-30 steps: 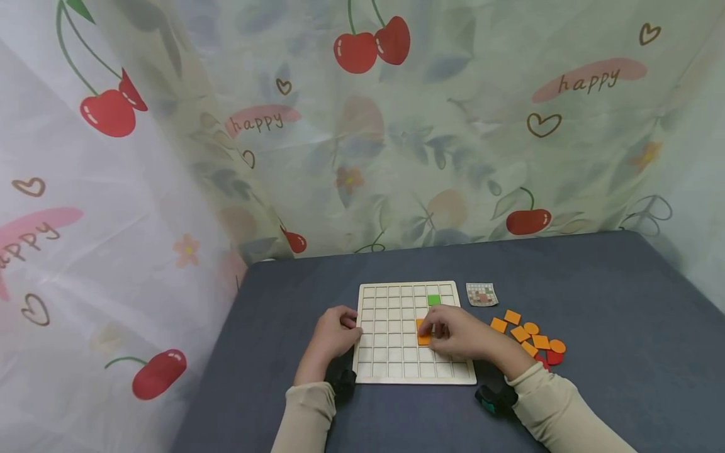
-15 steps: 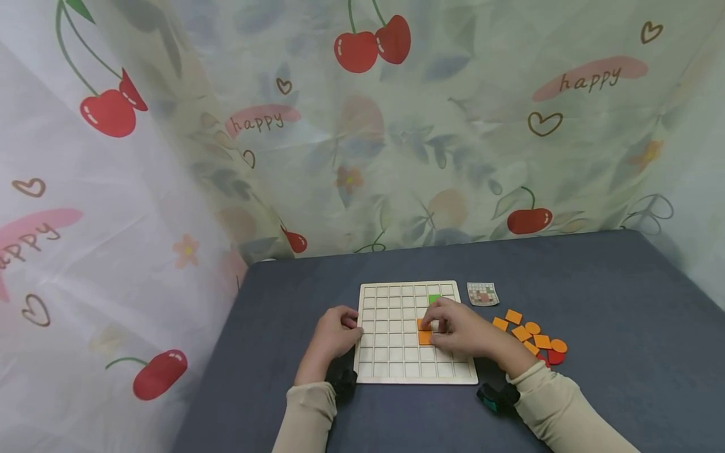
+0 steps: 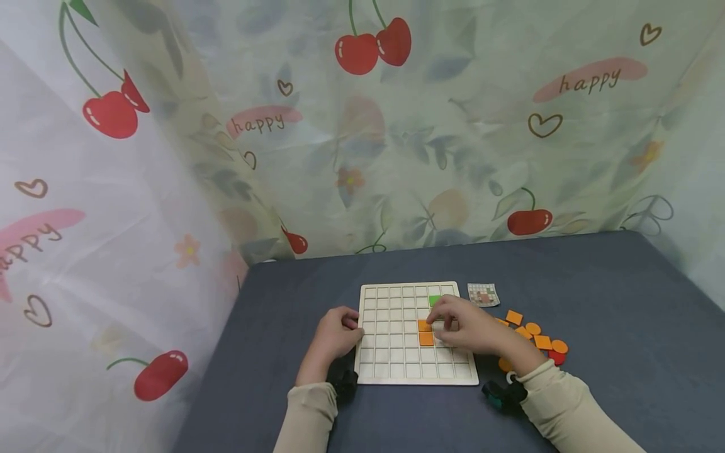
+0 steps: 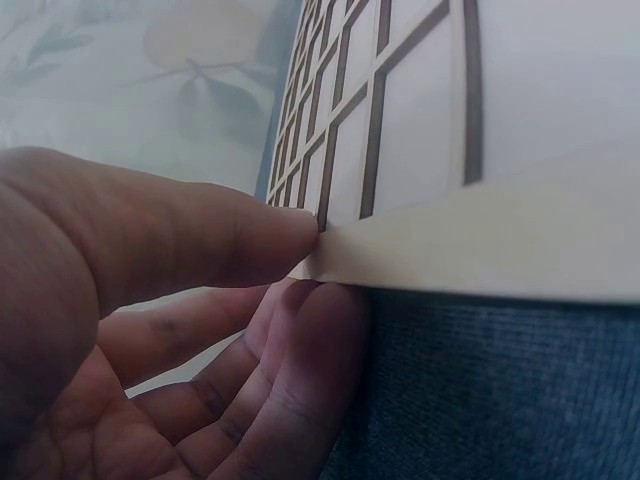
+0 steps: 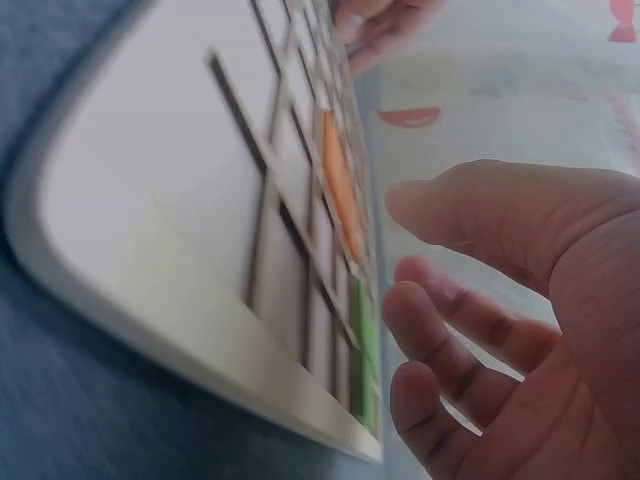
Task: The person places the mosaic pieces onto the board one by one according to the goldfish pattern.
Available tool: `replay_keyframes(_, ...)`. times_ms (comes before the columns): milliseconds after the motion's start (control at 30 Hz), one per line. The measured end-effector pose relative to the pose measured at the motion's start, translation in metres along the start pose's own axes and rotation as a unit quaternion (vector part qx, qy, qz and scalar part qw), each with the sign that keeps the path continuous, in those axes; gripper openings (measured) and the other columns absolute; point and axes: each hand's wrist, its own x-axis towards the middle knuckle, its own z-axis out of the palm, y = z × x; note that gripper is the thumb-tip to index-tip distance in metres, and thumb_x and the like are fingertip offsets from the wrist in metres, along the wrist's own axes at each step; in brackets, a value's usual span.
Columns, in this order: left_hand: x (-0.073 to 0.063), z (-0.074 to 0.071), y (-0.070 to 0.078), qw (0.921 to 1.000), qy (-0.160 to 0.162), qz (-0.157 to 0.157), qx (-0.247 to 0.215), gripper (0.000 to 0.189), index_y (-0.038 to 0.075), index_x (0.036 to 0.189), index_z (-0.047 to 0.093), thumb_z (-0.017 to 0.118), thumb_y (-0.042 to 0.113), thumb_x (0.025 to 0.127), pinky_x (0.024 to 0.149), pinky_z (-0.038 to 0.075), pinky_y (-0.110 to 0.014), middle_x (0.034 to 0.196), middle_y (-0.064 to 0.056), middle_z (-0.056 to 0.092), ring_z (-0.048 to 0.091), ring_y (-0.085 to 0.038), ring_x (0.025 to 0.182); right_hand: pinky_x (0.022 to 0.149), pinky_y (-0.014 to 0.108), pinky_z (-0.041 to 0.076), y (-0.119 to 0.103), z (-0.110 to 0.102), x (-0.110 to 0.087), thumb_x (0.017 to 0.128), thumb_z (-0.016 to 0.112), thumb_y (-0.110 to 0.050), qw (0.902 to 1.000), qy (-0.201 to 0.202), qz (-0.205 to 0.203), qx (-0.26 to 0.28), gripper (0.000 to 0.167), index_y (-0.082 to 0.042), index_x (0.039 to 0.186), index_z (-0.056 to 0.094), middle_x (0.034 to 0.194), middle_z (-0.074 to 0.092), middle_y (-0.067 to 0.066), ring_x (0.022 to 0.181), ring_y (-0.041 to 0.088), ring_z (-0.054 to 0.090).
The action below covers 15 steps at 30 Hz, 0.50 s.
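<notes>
The pale wooden grid board (image 3: 391, 352) lies flat with two orange square tiles (image 3: 426, 339) in neighbouring cells and a green square tile (image 3: 435, 301) farther back. At its left edge, my left hand (image 3: 335, 333) pinches the rim, thumb on top and fingertips against the underside in the left wrist view. Over the board's right half is my right hand (image 3: 467, 324), its fingers loosely bent and parted. Nothing shows between thumb and fingers (image 5: 415, 310) in the right wrist view. From the head, this hand covers several cells right of the orange tiles.
Right of the board, a loose pile of orange tiles (image 3: 542, 342) and a red round tile (image 3: 557, 357) lies partly behind the right forearm. A small printed pattern card (image 3: 483, 294) sits by the far right corner. Dark cloth (image 3: 306, 283) covers the table; patterned curtains (image 3: 396, 157) surround it.
My right hand has drawn slightly right, away from the orange tiles, uncovering both, and its fingers have parted. The left hand keeps its place at the board's edge.
</notes>
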Motion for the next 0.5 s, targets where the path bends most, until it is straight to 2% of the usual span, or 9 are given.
replay_keyframes(233,0.000,0.000,-0.001,1.0000,0.000,0.000,-0.003,0.033,0.002,0.124,0.071,0.078,0.010,0.093,0.073,0.057,-0.038,0.101,-0.009,0.066,0.063,-0.021,0.086,0.067,0.027,0.051,0.002,-0.029,-0.014,0.098,0.075,-0.010,0.9995,0.010,0.020,-0.021,0.020,-0.009,0.118,0.075,0.106,0.069,0.004,0.078,0.006,0.057)
replay_keyframes(367,-0.001,0.000,-0.001,1.0000,0.002,-0.001,0.000,0.032,0.002,0.124,0.071,0.078,0.010,0.093,0.074,0.057,-0.039,0.101,-0.009,0.066,0.063,-0.021,0.086,0.069,0.027,0.052,0.011,-0.047,-0.030,0.098,0.076,-0.013,0.9968,0.028,0.062,-0.041,0.022,-0.010,0.120,0.075,0.113,0.070,0.005,0.081,0.007,0.058)
replay_keyframes(500,-0.001,-0.001,0.000,1.0000,0.000,0.004,0.004,0.033,0.002,0.123,0.071,0.078,0.010,0.092,0.073,0.057,-0.038,0.101,-0.009,0.067,0.063,-0.021,0.086,0.069,0.028,0.051,0.023,-0.062,-0.049,0.097,0.078,-0.015,0.9907,0.048,0.095,-0.085,0.022,-0.011,0.119,0.076,0.115,0.070,0.006,0.084,0.008,0.058)
